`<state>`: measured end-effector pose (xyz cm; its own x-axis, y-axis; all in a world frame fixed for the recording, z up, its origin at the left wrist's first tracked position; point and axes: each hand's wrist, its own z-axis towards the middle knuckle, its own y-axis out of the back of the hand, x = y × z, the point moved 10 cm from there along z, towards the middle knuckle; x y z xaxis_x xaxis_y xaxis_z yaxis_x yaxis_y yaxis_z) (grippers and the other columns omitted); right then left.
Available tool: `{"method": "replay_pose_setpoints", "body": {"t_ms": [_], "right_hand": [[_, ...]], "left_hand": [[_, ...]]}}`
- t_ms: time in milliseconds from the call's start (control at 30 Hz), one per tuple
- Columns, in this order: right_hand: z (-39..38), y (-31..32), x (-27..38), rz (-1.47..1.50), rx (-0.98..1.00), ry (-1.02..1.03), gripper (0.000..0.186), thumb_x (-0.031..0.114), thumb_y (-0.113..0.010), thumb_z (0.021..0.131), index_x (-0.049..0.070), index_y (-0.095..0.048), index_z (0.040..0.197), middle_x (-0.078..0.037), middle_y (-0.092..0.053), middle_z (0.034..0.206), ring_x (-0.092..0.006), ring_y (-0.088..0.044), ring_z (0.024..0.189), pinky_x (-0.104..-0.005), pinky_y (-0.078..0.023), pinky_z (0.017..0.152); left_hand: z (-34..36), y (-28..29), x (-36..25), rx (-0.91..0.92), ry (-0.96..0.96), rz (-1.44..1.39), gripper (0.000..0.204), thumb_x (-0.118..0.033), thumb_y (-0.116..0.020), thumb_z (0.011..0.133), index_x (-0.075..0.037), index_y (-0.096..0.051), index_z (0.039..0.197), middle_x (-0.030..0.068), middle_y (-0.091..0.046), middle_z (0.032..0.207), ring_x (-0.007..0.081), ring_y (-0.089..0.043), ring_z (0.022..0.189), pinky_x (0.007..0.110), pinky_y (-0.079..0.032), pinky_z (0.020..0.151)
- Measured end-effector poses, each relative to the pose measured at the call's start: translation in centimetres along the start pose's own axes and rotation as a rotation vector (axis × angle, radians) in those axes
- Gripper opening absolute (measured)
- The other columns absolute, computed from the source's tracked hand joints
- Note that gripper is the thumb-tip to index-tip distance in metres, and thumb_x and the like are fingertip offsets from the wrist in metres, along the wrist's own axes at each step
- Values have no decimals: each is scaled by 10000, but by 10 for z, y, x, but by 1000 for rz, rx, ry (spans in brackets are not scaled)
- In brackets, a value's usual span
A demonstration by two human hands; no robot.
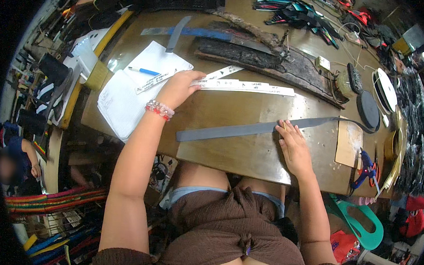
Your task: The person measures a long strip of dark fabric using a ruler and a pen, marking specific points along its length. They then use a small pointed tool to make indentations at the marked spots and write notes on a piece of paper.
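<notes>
My left hand is closed on the left end of several long white strips with handwriting on them, fanned out to the right. My right hand lies flat with its fingers stretched out, pressing lightly on a grey elastic band. That band runs across the near part of the table, then curves up to a dark grey roll at the right. Beside my left hand are a stack of written papers and a blue and white pen.
The brown table also bears worn dark boards, a short grey strip, a brown card, a glue gun and a white spool. Black and teal straps lie at the back. Another person sits at the far left.
</notes>
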<state>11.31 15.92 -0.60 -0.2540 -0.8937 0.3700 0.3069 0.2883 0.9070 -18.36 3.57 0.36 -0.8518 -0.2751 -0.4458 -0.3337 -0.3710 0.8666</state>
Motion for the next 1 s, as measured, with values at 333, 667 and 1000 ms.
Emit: {"method": "replay_pose_setpoints", "body": {"t_ms": [333,667,1000], "right_hand": [[0,-2,-3,7,-5,4,337,100,-533,943,75,-553,1278,-108,-501,1435,-296,-418,1369,-446,-297,1155],[-1,-2,-1,-20,-1,-4,338,71,-520,937,70,-555,1273,-132,-499,1430,-312,-416,1366,-439,-296,1150],[46,-5,30,193,-98,86,389,170,-769,770,99,-674,1140,-112,-599,1127,-312,-547,1017,-414,-452,889]], "left_hand": [[-36,107,-65,-588,-186,-194,183,-102,-715,835,-64,-697,1014,101,-699,1053,237,-685,941,327,-549,840],[-95,-25,-117,-176,-136,-13,209,-87,-699,816,-45,-657,1016,103,-656,1153,294,-592,1099,421,-485,949],[-134,-44,-130,-127,-7,32,449,-151,-616,893,31,-529,1294,207,-477,1399,367,-410,1345,472,-335,1129]]}}
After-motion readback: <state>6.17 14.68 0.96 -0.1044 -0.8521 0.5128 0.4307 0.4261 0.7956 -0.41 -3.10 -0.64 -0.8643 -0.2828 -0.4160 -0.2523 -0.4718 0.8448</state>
